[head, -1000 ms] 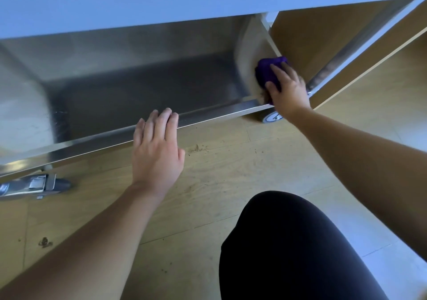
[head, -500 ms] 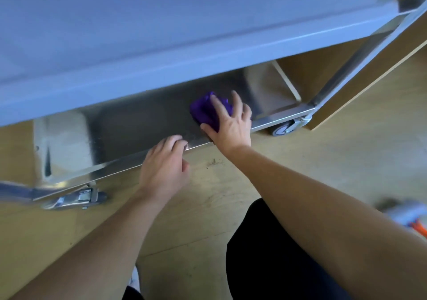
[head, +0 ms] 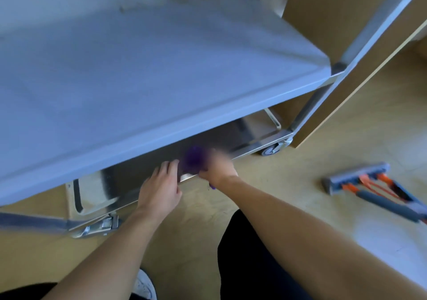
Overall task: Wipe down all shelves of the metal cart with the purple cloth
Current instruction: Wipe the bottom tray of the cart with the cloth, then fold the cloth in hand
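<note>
The metal cart fills the upper left; its middle shelf (head: 161, 73) hangs over the bottom shelf (head: 226, 135). The purple cloth (head: 193, 159), blurred by motion, lies at the bottom shelf's front lip. My right hand (head: 217, 167) is closed on the cloth there. Just to its left, my left hand (head: 159, 186) rests on the front rim of the bottom shelf, fingers bent over the edge. Most of the bottom shelf is hidden under the middle shelf.
A grey mop head with orange parts (head: 360, 179) lies on the wooden floor at the right. A brown panel (head: 328, 22) stands behind the cart's right post. A caster (head: 271, 150) and a wheel brake (head: 97, 228) sit under the cart. My dark-clad knee (head: 254, 253) is below.
My right hand has carried the cloth from the shelf's far right end leftward to the front lip beside my left hand. The view has risen and pulled back, showing more of the middle shelf.
</note>
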### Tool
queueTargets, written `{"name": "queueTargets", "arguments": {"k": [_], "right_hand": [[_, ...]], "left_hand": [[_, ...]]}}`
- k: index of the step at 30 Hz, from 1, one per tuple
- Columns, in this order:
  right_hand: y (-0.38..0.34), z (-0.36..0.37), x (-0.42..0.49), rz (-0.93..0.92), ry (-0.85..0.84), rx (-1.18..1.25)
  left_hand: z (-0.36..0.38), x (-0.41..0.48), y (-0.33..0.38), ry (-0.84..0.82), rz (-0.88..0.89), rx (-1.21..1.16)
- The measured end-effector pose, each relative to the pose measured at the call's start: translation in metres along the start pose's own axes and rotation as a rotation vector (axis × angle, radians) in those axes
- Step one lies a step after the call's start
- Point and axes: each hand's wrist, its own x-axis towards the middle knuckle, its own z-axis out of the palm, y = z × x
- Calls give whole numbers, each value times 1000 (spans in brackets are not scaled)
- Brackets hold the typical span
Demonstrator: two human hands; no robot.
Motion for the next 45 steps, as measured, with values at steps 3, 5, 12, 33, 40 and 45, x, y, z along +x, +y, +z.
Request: {"name": "queueTargets", "arguments": {"k": [3, 5, 12, 33, 40, 45], "right_hand": [[-9, -11, -29, -35, -35, 59], [-21, -23, -51, -69, -55, 56], [-77, -104, -146, -175, -148, 102], [-248, -426, -393, -488, -110, 68], [-289, -431, -401, -475, -156, 82], [-310, -441, -385, -436, -112, 28]], "left_hand": [[-23, -3, 2, -81, 58, 13], [-43, -9, 5, -125, 102, 28], [-155, -70, 31, -156, 193, 44], [-552, -266, 86, -64, 131, 31], [-575, -264, 57, -86, 133, -32], [-585, -246, 43, -57, 169, -75]]}}
